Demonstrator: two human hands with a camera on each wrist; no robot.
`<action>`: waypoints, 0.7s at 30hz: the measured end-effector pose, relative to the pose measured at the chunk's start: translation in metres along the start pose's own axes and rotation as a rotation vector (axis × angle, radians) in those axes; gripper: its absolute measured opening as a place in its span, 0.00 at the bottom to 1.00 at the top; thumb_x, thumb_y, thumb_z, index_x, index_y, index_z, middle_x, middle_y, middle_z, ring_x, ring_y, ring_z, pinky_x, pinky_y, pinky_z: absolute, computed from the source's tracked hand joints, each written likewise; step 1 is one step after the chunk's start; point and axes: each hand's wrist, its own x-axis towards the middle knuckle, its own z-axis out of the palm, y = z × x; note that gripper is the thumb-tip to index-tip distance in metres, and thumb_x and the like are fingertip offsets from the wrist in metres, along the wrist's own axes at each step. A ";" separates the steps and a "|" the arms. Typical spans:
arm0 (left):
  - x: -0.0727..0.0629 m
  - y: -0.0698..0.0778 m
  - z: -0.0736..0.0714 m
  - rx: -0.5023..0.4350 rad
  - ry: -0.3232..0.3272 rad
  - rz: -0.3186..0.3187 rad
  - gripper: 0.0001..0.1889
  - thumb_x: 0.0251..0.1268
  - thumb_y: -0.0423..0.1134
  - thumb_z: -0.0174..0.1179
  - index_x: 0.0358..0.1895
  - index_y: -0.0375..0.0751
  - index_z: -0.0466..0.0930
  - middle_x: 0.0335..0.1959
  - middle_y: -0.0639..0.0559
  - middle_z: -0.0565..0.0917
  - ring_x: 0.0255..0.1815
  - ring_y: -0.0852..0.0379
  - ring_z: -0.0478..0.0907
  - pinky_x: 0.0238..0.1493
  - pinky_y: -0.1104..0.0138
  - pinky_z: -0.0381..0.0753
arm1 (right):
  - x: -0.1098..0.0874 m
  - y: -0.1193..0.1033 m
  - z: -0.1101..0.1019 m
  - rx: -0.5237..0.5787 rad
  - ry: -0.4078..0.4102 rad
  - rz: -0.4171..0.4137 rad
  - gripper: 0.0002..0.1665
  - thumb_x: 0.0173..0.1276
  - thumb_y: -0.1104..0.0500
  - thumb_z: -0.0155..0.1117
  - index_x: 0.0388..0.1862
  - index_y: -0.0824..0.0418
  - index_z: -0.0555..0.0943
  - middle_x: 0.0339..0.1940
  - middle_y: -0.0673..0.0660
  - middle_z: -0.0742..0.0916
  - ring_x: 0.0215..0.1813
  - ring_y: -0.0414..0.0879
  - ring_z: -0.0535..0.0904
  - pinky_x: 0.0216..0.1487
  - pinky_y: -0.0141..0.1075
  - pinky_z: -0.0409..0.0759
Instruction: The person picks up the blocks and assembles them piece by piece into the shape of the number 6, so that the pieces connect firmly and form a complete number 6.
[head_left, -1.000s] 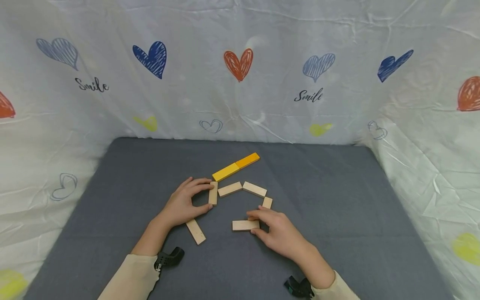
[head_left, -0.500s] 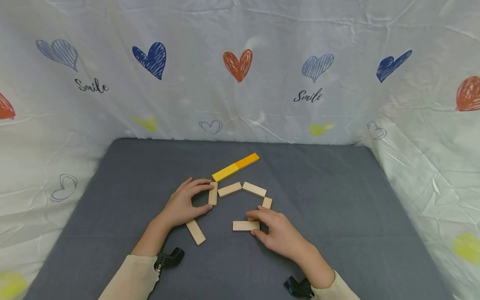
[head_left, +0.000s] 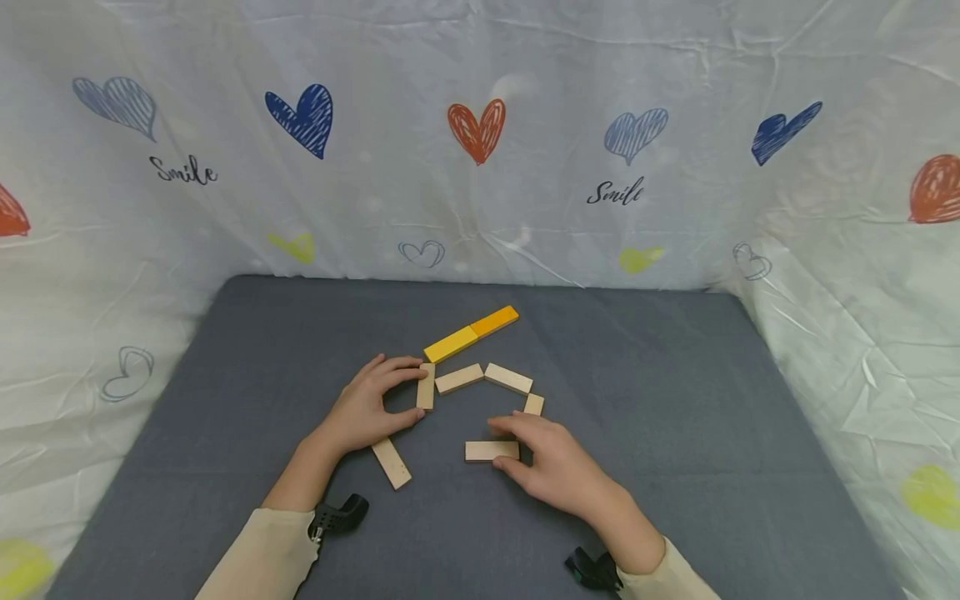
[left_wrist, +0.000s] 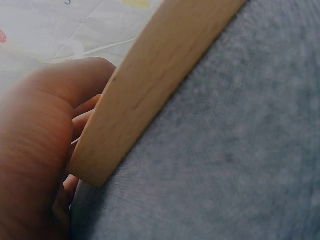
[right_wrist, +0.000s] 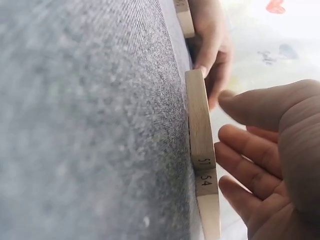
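In the head view my left hand pinches a plain wooden block end to end, thumb at the near end and fingers at the far end. Another plain block lies slantwise beside the left wrist; the left wrist view shows a wooden block close up. My right hand hovers over the right end of a sideways block. In the right wrist view its thumb and fingers stand apart from the numbered block, holding nothing.
Two pale blocks meet at an angle between the hands, the left one and the right one. A further block is partly behind the right hand. Yellow and orange blocks lie end to end farther back on the grey cloth.
My right hand has shifted slightly left, and its thumb and fingers now reach farther over the sideways block. The left hand and the blocks have stayed put.
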 end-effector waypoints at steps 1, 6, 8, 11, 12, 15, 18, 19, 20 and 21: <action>0.000 0.000 0.000 -0.002 0.000 0.000 0.33 0.64 0.46 0.82 0.73 0.50 0.84 0.77 0.49 0.77 0.83 0.39 0.66 0.90 0.43 0.50 | 0.001 -0.002 0.000 -0.003 0.001 0.001 0.28 0.71 0.59 0.81 0.68 0.61 0.85 0.63 0.52 0.90 0.66 0.48 0.86 0.76 0.48 0.81; -0.001 0.001 -0.001 -0.024 0.001 -0.004 0.33 0.64 0.48 0.82 0.73 0.51 0.84 0.77 0.49 0.78 0.83 0.38 0.65 0.90 0.42 0.50 | 0.009 -0.008 0.004 0.012 0.010 -0.021 0.27 0.71 0.58 0.81 0.67 0.61 0.87 0.63 0.52 0.90 0.67 0.48 0.86 0.78 0.45 0.80; -0.001 0.000 -0.001 -0.028 0.004 -0.005 0.32 0.66 0.48 0.81 0.73 0.51 0.84 0.76 0.49 0.78 0.83 0.39 0.66 0.90 0.42 0.50 | 0.013 -0.011 0.007 0.024 0.010 -0.042 0.26 0.71 0.58 0.81 0.66 0.61 0.87 0.62 0.52 0.90 0.66 0.48 0.86 0.78 0.45 0.79; 0.000 -0.001 0.000 -0.025 0.006 0.004 0.30 0.69 0.48 0.78 0.72 0.51 0.84 0.76 0.49 0.78 0.82 0.40 0.67 0.90 0.43 0.49 | 0.019 -0.018 0.011 0.036 -0.006 -0.063 0.26 0.71 0.57 0.81 0.66 0.59 0.87 0.62 0.51 0.90 0.67 0.47 0.85 0.78 0.46 0.79; 0.001 -0.001 0.000 -0.025 0.006 0.008 0.29 0.71 0.48 0.77 0.72 0.50 0.84 0.76 0.49 0.78 0.82 0.40 0.68 0.91 0.44 0.48 | 0.021 -0.020 0.013 0.041 -0.017 -0.064 0.26 0.71 0.56 0.81 0.66 0.59 0.87 0.62 0.50 0.90 0.67 0.47 0.85 0.78 0.46 0.79; 0.001 -0.001 0.000 -0.028 0.006 0.018 0.27 0.72 0.46 0.76 0.72 0.48 0.84 0.76 0.48 0.78 0.81 0.41 0.70 0.91 0.45 0.47 | 0.028 -0.029 0.018 0.059 -0.065 -0.059 0.28 0.73 0.55 0.80 0.69 0.58 0.86 0.64 0.50 0.89 0.68 0.46 0.84 0.77 0.46 0.80; 0.001 -0.001 -0.001 -0.039 0.003 0.016 0.27 0.72 0.45 0.76 0.72 0.47 0.85 0.76 0.47 0.79 0.80 0.41 0.70 0.91 0.46 0.47 | 0.036 -0.037 0.024 0.073 -0.123 -0.053 0.30 0.75 0.54 0.79 0.72 0.57 0.84 0.66 0.50 0.88 0.67 0.45 0.83 0.73 0.43 0.83; 0.001 -0.001 -0.001 -0.043 0.004 0.016 0.27 0.72 0.45 0.76 0.71 0.47 0.85 0.76 0.47 0.79 0.80 0.41 0.71 0.91 0.46 0.47 | 0.038 -0.040 0.026 0.072 -0.140 -0.055 0.30 0.75 0.53 0.78 0.73 0.56 0.83 0.67 0.50 0.87 0.68 0.44 0.83 0.72 0.43 0.84; 0.001 -0.001 -0.001 -0.048 0.002 0.016 0.27 0.72 0.45 0.76 0.71 0.47 0.85 0.76 0.47 0.79 0.80 0.41 0.71 0.91 0.46 0.47 | 0.040 -0.042 0.028 0.070 -0.156 -0.058 0.31 0.76 0.53 0.77 0.74 0.56 0.82 0.68 0.49 0.87 0.69 0.44 0.82 0.72 0.42 0.83; 0.001 -0.001 -0.002 -0.050 0.002 0.017 0.27 0.72 0.44 0.77 0.71 0.47 0.85 0.76 0.46 0.79 0.80 0.40 0.71 0.91 0.45 0.47 | 0.043 -0.044 0.030 0.067 -0.169 -0.064 0.31 0.77 0.52 0.77 0.75 0.56 0.82 0.68 0.49 0.86 0.69 0.43 0.82 0.72 0.41 0.83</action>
